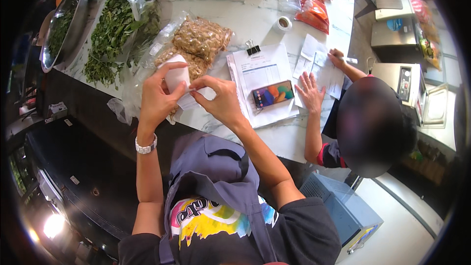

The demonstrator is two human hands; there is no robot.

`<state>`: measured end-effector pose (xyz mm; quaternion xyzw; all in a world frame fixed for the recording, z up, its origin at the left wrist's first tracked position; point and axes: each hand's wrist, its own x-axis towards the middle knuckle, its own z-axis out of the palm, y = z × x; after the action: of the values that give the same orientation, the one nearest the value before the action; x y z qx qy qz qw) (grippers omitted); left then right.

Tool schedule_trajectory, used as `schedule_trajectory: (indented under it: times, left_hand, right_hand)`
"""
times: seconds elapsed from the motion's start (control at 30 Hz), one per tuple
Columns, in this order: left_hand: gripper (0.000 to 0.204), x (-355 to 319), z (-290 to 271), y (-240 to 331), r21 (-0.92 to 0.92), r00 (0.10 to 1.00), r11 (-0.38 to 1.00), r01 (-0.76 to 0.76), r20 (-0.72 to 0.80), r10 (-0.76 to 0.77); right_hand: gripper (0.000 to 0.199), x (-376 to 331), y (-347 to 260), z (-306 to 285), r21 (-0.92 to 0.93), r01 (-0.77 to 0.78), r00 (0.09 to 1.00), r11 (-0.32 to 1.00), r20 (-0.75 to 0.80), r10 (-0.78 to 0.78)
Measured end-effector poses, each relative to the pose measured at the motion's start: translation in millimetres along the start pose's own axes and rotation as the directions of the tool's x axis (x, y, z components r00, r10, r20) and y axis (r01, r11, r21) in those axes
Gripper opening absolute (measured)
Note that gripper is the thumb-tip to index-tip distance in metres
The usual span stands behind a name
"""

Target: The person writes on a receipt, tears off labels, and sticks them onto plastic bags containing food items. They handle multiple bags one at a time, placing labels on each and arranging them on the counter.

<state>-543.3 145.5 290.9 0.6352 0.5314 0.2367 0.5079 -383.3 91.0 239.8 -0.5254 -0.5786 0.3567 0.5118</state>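
Observation:
My left hand (158, 91) grips a small white roll (178, 74) that looks like a roll of labels. With thumb and forefinger together, my right hand (222, 100) pinches the loose end of a white strip beside it. The strip hangs below the roll, partly hidden by my fingers. Just beyond my hands lie clear plastic bags (202, 38) filled with light brown dry pieces. To their right rests a clipped stack of papers (260, 68) with a phone (273, 95) on top, its screen lit.
Leafy greens (113, 32) and a metal bowl (78, 12) occupy the left of the marble table (265, 14). Red packets (311, 12) and a tape roll (282, 24) lie farther back. At right, another person (314, 93) presses one hand on papers and holds a pen.

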Motion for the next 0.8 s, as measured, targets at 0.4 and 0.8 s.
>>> schedule_trajectory:
  times: [0.4, 0.8]
  left_hand:
    - [0.031, 33, 24, 20, 0.185, 0.993, 0.979, -0.081, 0.095, 0.065]
    - [0.028, 78, 30, -3, 0.220, 0.999, 0.975, -0.037, -0.010, 0.041]
  right_hand:
    - [0.014, 14, 13, -37, 0.017, -0.147, 0.985, 0.989, 0.089, 0.145]
    - [0.017, 33, 41, -32, -0.066, -0.016, 0.999, 0.998, -0.035, 0.013]
